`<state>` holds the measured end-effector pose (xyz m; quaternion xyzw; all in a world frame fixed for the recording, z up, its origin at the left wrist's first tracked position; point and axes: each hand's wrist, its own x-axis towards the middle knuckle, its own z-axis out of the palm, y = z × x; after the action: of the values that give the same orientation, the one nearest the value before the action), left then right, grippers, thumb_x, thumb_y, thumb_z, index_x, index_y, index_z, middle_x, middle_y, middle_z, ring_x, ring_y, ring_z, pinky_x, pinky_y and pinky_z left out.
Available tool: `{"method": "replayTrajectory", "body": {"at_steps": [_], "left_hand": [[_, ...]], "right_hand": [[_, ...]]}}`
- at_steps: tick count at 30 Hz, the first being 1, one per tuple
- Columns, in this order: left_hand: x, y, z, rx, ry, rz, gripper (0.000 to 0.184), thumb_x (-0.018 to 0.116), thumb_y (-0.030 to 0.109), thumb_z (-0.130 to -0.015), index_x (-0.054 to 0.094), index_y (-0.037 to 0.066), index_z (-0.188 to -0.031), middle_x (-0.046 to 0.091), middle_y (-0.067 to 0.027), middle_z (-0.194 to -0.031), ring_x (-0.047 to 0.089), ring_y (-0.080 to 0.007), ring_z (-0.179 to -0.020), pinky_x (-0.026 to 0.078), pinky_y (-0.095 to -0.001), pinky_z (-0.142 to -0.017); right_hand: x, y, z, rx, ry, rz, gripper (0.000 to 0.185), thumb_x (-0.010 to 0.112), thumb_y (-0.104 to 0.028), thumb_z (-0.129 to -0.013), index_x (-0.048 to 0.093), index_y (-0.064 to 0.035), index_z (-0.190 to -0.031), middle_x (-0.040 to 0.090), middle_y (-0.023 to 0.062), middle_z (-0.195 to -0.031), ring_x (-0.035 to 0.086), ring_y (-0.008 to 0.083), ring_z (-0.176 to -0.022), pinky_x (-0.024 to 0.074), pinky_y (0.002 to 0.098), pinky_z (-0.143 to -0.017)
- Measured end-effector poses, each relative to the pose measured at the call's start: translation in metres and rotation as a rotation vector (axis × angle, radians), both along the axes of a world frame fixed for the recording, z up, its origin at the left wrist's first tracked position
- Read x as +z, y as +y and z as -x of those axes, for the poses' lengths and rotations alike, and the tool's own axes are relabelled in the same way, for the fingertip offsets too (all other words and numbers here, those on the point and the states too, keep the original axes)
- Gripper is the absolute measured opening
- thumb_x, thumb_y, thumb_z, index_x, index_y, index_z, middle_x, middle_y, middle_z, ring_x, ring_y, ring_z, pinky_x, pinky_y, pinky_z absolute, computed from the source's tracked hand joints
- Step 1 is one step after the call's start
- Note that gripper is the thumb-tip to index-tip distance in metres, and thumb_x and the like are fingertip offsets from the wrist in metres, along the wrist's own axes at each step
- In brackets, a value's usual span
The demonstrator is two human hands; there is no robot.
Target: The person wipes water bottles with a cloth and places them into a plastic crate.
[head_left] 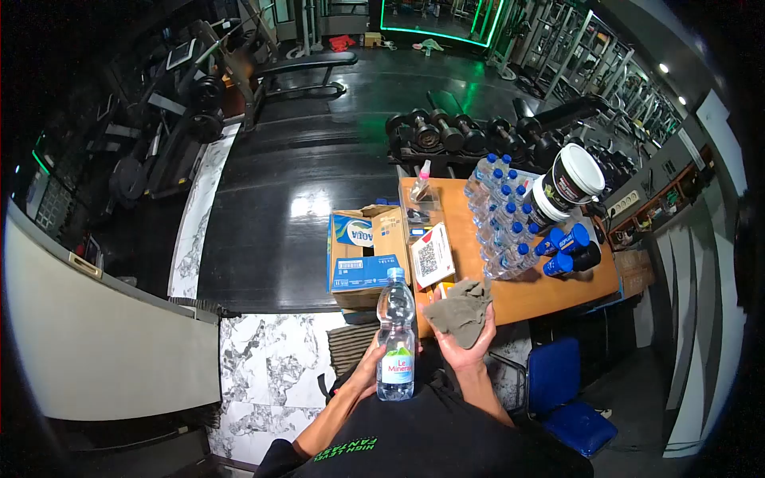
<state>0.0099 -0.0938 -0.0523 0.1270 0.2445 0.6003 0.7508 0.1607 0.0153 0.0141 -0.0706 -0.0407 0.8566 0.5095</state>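
My left hand (367, 370) is wrapped round a clear plastic water bottle (396, 319) with a light blue cap and a "Le Minerale" label. It stands upright in front of my chest. My right hand (472, 350) holds a crumpled grey-brown cloth (462, 313), its palm turned up beneath the fabric. Bottle and cloth are apart. Just beyond them are an open "AQUA" cardboard box (370, 269) and a white card with a QR code (433, 256). Several blue-capped water bottles (504, 219) are grouped on the wooden table (454, 205).
Two white-lidded tubs (577, 174) and blue canisters (562, 243) stand on the table's right side. A spray bottle (422, 180) sits near the far left corner. A blue chair (555, 378) is at my right. Dumbbells (446, 131) line a rack behind the table.
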Motion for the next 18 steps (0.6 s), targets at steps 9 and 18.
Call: {"method": "replayTrajectory", "body": {"at_steps": [9,18], "left_hand": [[0.000,0.022,0.001,0.152,0.370,0.007,0.074,0.030,0.064,-0.091,0.038,0.005,-0.136,0.057,-0.0161,-0.120,0.063,-0.0292,-0.097,0.053,-0.0406,-0.082],[0.014,0.058,0.006,0.334,0.197,0.004,0.069,0.028,0.062,-0.094,0.042,0.006,-0.132,0.053,-0.0089,-0.123,0.055,-0.0200,-0.109,0.045,-0.0328,-0.094]], "right_hand": [[0.020,0.001,0.018,-0.103,-0.334,-0.480,0.058,0.052,-0.041,-0.088,0.042,-0.0071,-0.134,0.042,0.0182,-0.138,0.042,0.0359,-0.126,0.0402,0.0465,-0.101],[0.056,-0.019,0.035,-0.395,-1.685,-1.753,0.071,0.069,0.000,-0.056,0.057,-0.0182,-0.124,0.047,0.0071,-0.130,0.038,0.0325,-0.126,0.0371,0.0394,-0.103]]}}
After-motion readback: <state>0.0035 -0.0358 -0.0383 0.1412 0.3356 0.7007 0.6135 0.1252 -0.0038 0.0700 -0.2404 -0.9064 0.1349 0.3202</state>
